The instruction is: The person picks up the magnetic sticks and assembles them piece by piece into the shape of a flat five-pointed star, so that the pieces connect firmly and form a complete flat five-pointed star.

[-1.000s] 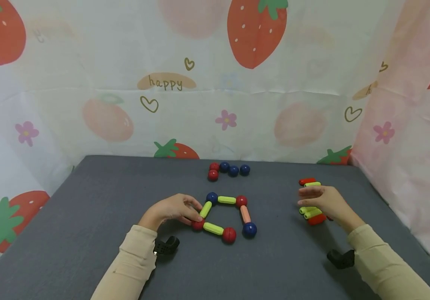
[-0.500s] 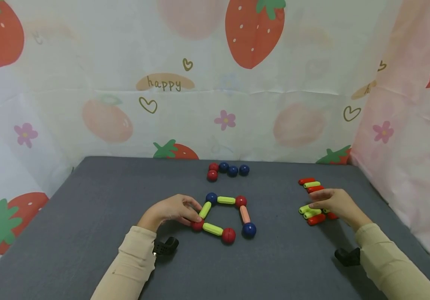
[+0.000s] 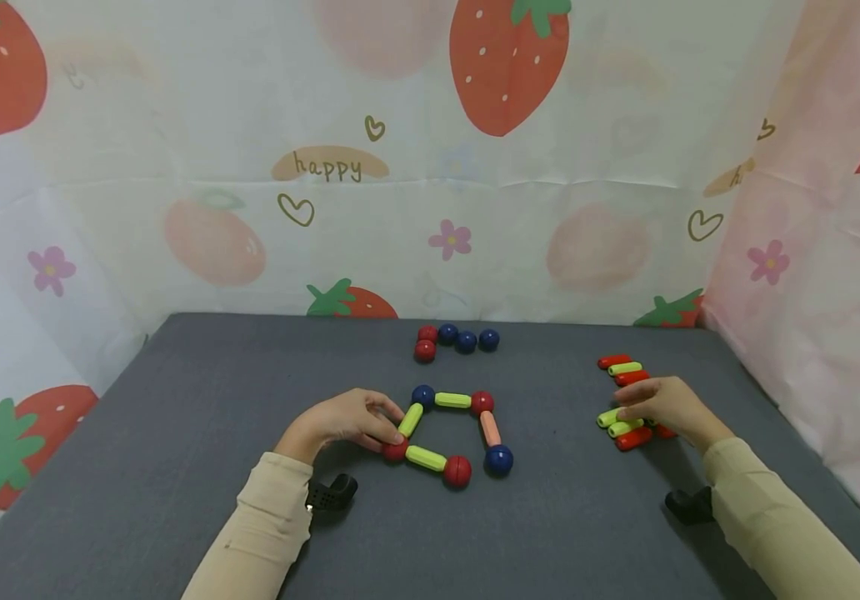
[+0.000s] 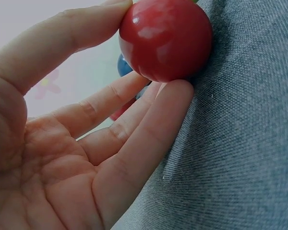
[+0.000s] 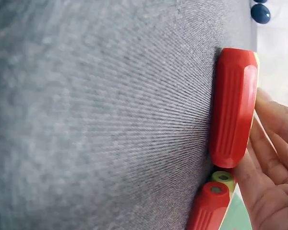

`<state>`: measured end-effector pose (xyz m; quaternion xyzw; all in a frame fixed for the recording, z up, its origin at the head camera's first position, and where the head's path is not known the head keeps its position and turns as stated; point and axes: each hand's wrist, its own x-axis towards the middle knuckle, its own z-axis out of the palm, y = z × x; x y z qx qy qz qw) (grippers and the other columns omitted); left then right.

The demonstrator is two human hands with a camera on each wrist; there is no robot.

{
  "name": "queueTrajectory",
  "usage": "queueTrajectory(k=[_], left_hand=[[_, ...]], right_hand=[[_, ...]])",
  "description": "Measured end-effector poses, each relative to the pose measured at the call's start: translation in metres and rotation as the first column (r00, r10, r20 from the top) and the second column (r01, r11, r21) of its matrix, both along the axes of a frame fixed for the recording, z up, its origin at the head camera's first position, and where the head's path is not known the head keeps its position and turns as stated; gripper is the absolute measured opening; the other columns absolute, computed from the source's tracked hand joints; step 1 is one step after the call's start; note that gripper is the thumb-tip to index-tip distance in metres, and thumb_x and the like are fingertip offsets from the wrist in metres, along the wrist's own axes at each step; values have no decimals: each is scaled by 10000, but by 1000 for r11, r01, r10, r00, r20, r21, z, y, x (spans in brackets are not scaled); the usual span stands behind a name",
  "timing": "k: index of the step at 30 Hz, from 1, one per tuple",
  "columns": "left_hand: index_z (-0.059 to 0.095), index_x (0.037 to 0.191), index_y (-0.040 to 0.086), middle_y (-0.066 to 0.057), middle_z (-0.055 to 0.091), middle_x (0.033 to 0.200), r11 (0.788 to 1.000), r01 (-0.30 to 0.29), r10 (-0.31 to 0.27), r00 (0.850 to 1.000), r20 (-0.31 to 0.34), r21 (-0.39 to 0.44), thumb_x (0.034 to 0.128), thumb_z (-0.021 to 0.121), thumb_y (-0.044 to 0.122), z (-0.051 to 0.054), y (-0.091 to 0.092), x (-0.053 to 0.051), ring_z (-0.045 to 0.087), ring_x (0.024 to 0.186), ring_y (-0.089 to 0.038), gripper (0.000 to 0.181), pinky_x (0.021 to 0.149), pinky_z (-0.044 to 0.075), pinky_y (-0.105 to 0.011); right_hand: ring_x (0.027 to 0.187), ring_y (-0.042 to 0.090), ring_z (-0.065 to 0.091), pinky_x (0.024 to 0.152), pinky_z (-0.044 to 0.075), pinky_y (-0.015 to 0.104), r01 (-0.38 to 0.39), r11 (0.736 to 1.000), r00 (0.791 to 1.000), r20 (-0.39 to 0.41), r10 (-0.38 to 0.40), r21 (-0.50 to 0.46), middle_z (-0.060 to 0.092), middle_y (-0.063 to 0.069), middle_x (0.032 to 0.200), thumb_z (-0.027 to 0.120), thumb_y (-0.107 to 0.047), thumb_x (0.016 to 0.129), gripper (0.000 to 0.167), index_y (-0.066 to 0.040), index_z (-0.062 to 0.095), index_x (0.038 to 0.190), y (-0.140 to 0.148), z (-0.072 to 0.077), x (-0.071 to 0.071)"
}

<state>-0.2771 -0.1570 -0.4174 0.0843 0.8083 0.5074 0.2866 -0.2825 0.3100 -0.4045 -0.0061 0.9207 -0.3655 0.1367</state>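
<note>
In the head view my left hand (image 3: 351,418) is at the left corner of a chain of balls and rods. Its thumb and a fingertip pinch a red ball (image 4: 168,38), seen large in the left wrist view. Yellow-green rods (image 3: 426,457) run from that ball to a blue ball (image 3: 423,396) and another red ball (image 3: 457,472). My right hand (image 3: 673,410) is over a pile of rods, fingertips at the yellow-green rods (image 3: 608,417). A red rod (image 5: 234,108) hides part of its fingers in the right wrist view; whether they hold anything is unclear.
Loose red balls (image 3: 425,351) and blue balls (image 3: 465,342) lie near the back edge of the grey table (image 3: 250,358). Behind the right hand are more red and yellow-green rods (image 3: 625,367). A separate blue ball (image 3: 499,460) ends the chain's pink rod (image 3: 490,429).
My right hand has moved slightly right and nearer me from above the pile, uncovering a red rod behind it. My left hand has stayed at the red ball.
</note>
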Motion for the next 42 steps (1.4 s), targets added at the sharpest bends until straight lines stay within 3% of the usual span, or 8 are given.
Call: queueTrajectory(k=[12,19,27,31,35,42], left_hand=[[628,1225,-13,-101,675,1058,1000,14,-14,1000,-9,2,837,769,132,-2,-1,-1,680,909,-150,437,884,594,-387],[631,1221,-7,-101,680,1057,1000,10,-10,1000,-5,0,836,770,133,-2,-1,-2,681,908,-148,433,883,594,-384],[633,1218,-1,-101,686,1065,1000,11,-11,1000,-2,3,837,774,140,-4,-2,-2,682,919,-151,430,889,592,-385],[632,1218,0,-101,684,1068,1000,10,-10,1000,3,3,839,774,139,-3,-1,-2,682,918,-151,429,889,593,-383],[630,1222,-2,-96,678,1062,1000,7,-7,1000,2,-2,839,775,136,-2,-1,-1,681,908,-147,433,885,594,-382],[636,1216,1,-97,691,1062,1000,3,-3,1000,0,-7,834,776,138,-1,-1,0,684,910,-148,429,884,594,-383]], right_hand=[[1139,297,581,916,514,416,-39,999,999,5,39,20,630,209,1319,785,-410,841,546,-47,690,1237,2,-4,-7],[1038,203,615,861,525,346,-54,998,998,20,54,10,650,191,1293,777,-356,858,482,-52,701,1225,4,-4,-8],[964,181,596,772,501,287,-53,999,998,-30,53,11,652,192,1276,765,-380,867,430,-67,739,1161,-1,-4,-10],[917,170,647,745,538,284,-70,997,995,-72,69,-20,708,154,1187,770,-368,862,419,-64,744,1148,-13,2,-3],[914,165,678,761,569,312,-140,988,985,-115,132,-68,746,119,1095,787,-292,851,327,-55,769,1076,-36,7,9],[942,160,651,731,564,250,-268,958,953,-179,246,-108,758,88,1057,807,-256,829,209,-96,802,964,-75,0,28]])
